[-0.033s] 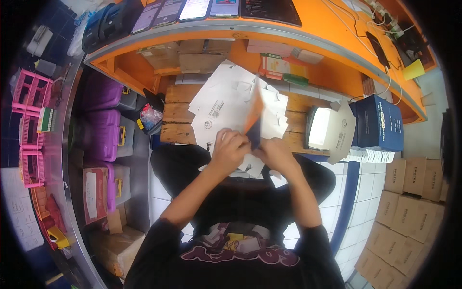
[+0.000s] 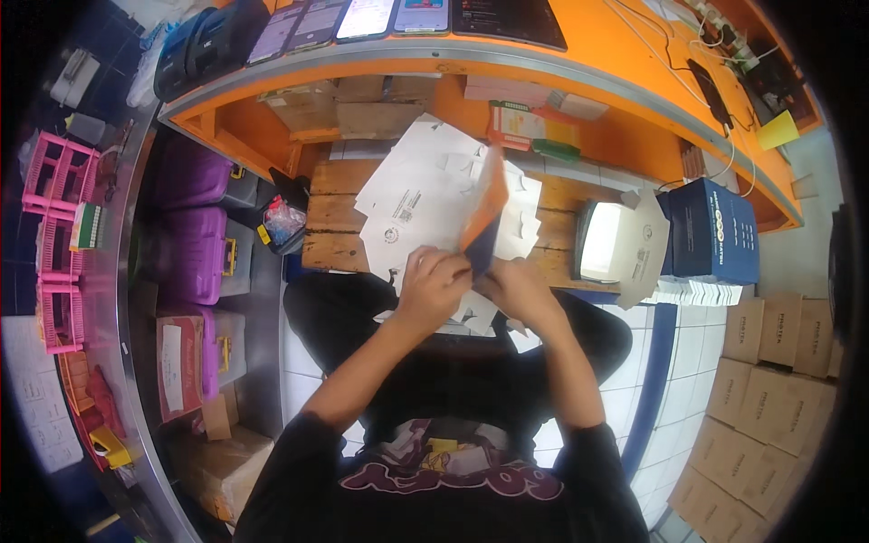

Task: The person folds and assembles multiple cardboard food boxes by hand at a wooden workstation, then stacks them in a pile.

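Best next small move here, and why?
Perhaps the bare right hand should press along the lower end of the orange-and-blue card sheet while the bare left hand steadies it: both hands meet there, and the sheet stands raised over white die-cut cards.

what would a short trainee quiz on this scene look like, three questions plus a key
1. True or false: the left hand and the right hand are both at the lower end of the orange-and-blue card.
2. Multiple choice: where do the phones lie?
A) on the wooden bench
B) on the orange counter
C) on the tiled floor
3. Fill in: the bins at the left have ____ lids.

Key: 1. True; 2. B; 3. purple
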`<state>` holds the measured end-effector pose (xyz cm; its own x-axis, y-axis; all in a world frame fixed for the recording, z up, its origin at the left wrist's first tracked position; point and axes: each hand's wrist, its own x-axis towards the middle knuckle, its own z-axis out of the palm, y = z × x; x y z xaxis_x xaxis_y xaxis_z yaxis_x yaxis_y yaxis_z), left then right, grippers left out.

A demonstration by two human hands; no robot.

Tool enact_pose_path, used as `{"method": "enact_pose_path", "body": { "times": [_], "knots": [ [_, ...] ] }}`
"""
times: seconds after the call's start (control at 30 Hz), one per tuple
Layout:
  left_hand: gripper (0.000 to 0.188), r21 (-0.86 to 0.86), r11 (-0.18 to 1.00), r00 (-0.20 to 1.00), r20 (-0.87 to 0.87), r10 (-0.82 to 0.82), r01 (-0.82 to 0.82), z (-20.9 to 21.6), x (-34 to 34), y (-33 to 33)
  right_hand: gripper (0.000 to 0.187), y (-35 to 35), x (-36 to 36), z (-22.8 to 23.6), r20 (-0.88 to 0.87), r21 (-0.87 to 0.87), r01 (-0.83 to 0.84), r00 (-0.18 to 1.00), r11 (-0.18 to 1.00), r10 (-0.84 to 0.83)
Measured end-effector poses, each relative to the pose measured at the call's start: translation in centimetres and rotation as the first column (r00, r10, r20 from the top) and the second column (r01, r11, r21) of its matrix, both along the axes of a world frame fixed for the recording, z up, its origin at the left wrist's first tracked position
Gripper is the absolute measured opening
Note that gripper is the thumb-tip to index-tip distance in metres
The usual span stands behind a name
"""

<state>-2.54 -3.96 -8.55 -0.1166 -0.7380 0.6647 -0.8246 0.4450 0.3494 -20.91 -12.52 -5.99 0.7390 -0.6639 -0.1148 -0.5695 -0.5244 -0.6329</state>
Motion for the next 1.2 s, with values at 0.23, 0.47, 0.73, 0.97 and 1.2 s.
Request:
{"method": "enact_pose_path", "body": {
  "times": [0.23, 0.47, 0.73, 0.97, 1.2],
  "knots": [
    [0.046, -0.042, 0.986, 0.986, -0.024, -0.164, 0.163, 3.1, -0.9, 2.7, 0.032, 0.2, -0.5, 7.0, 0.440, 0.882, 0.012, 0.334, 0.470, -0.834],
    [0.052, -0.151, 0.953, 0.965, 0.051, -0.259, 0.263, 4.6, 1.7, 0.5, 0.030, 2.0, -0.6, 6.1, 0.453, 0.875, -0.292, 0.212, 0.387, -0.866],
    [0.051, -0.137, 0.988, 0.997, 0.007, -0.076, 0.076, 6.9, 1.1, 0.9, 0.038, 4.9, 1.5, 4.3, 0.512, 0.837, -0.362, 0.255, 0.411, -0.820],
    [0.052, -0.071, 0.997, 0.995, -0.098, -0.004, -0.003, 6.3, 0.1, 1.1, 0.027, 6.3, 1.8, 2.9, 0.575, 0.738, 0.087, 0.437, 0.669, -0.691],
    [0.123, 0.308, 0.900, 0.876, -0.460, -0.143, 0.309, 7.8, 0.7, 3.2, 0.029, 6.3, 0.0, 4.1, 0.477, 0.872, -0.101, 0.405, 0.480, -0.780]
  ]
}}
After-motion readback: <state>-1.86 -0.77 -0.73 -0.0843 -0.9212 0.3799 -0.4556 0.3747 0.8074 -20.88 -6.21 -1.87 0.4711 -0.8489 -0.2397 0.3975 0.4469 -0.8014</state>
